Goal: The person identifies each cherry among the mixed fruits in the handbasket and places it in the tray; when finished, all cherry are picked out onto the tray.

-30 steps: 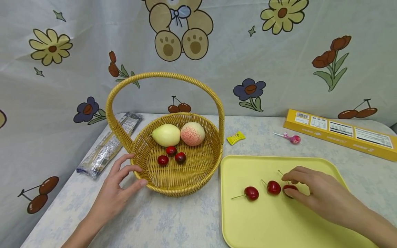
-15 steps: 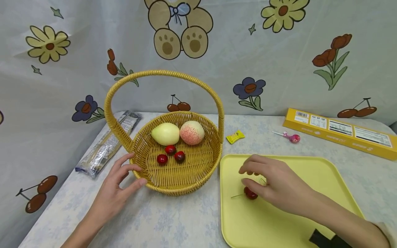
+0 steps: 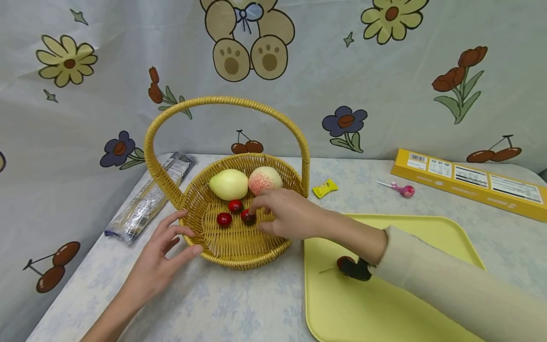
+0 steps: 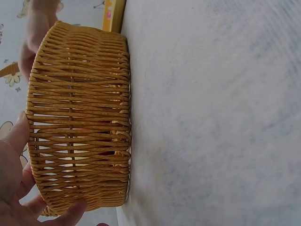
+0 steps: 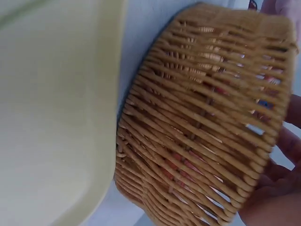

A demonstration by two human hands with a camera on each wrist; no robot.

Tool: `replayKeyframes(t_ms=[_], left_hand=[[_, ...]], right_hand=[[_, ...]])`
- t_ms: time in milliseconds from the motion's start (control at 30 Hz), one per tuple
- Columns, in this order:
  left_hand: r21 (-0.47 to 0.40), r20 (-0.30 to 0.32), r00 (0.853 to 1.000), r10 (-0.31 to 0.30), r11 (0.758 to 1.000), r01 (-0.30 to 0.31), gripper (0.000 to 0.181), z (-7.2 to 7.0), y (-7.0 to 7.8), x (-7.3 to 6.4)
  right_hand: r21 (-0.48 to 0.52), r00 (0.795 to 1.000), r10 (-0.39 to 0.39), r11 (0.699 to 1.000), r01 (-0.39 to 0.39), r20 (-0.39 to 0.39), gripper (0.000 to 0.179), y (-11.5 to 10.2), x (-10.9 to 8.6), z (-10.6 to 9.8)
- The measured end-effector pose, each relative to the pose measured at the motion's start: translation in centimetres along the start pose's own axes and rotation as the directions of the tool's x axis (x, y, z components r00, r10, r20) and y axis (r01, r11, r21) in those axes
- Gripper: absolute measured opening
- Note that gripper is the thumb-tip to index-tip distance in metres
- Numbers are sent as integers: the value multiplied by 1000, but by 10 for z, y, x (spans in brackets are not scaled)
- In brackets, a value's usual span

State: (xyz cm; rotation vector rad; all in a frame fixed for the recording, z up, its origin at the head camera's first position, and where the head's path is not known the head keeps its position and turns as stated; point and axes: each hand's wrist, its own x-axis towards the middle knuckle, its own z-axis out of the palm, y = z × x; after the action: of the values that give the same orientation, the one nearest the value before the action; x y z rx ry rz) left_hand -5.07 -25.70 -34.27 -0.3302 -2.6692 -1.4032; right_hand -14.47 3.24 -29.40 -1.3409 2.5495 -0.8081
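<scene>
A woven basket [image 3: 243,262] holds a pale yellow-green pointed fruit [image 3: 228,184], a peach [image 3: 261,178] and several small things, among them a red cherry [image 3: 224,219] and a dark cherry [image 3: 246,220]. My left hand [image 3: 155,266] touches the basket's left rim with spread, slightly bent fingers. In the left wrist view, its fingers lie against the wicker side. Inside the basket, my right hand [image 3: 290,213] has its fingertips over the dark cherry; whether it holds anything, I cannot tell. One stemmed cherry [image 3: 343,261] shows on the yellow tray [image 3: 316,308], partly behind a black strap.
Behind the tray lie a yellow wrapped candy [image 3: 325,188] and a pink lollipop [image 3: 407,191]. A long orange box [image 3: 470,183] stands at the back right. To the basket's left is a clear plastic packet [image 3: 147,204]. The right sleeve [image 3: 440,275] crosses the tray.
My right hand has moved left from the tray's right-hand cherry, past the other cherries, into the basket. The sleeve now covers part of the tray. My left hand stays at the rim.
</scene>
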Motion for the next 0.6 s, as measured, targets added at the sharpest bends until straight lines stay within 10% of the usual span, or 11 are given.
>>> replayKeyframes(t_ms=[600], left_hand=[[-17, 7, 1000, -10, 1000, 10, 16, 1, 0, 0]], right_hand=[[-46, 970, 38, 999, -28, 241, 37, 19, 50, 23]])
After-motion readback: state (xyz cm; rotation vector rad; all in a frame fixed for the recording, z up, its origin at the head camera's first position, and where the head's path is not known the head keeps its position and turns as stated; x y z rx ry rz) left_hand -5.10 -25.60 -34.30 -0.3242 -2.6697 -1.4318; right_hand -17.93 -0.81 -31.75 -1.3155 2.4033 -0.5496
